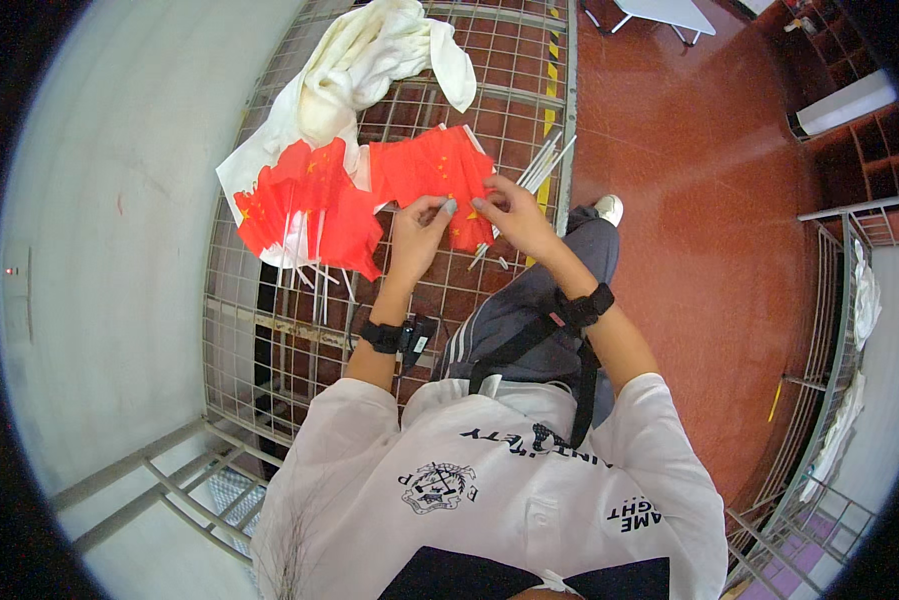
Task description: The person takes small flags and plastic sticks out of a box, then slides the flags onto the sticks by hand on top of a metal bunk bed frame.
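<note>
My left hand (418,244) pinches the edge of a small red flag (466,231) with yellow stars between thumb and fingers. My right hand (523,223) has its thumb and forefinger on the same flag, a short way to the right. Just beyond both hands lies a stack of red paper or cloth flags (408,166). To the left, red flags on white sticks (310,202) are fanned out in a pile on a white sheet. A bundle of loose white sticks (541,166) rests beside my right hand, partly covered by it.
Everything lies on a metal wire-mesh bed frame (487,112). A crumpled cream blanket (367,64) sits at its far end. A pale wall (119,225) borders the left. Right of the frame is a reddish floor (689,225), with another metal bunk (832,375) beyond.
</note>
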### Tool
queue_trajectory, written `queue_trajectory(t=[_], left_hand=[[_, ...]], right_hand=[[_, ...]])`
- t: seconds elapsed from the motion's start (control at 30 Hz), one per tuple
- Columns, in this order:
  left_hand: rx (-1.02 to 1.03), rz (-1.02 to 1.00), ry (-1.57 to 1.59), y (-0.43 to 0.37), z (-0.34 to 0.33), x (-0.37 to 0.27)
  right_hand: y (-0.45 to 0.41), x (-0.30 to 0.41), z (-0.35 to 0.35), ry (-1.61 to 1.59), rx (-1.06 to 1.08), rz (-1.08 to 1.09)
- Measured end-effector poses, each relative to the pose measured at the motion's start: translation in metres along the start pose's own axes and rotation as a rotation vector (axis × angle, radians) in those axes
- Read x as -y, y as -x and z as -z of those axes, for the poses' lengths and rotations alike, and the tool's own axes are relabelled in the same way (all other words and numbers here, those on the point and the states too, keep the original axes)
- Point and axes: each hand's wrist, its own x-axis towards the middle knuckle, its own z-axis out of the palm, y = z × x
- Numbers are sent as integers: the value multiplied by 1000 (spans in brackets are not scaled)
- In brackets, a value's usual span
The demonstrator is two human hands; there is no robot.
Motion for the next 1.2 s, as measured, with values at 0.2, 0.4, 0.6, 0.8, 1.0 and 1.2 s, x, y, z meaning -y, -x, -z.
queue_trajectory(t=[0.2,0.4,0.6,0.8,1.0,1.2], left_hand=[[-62,2,50,12,6,-12],[-54,-68,91,20,-1,-22],[-28,-32,159,24,2,-25],[53,-1,190,30,6,-20],[68,-36,177,35,9,-17],[114,-12,176,40,24,-9]], right_hand=[[12,14,6,-83,19,-25],[20,23,-5,216,45,179],[22,22,-3,101,-74,46],[28,26,-2,26,79,45],[26,8,-6,133,47,30],[27,9,-11,-15,96,-1]])
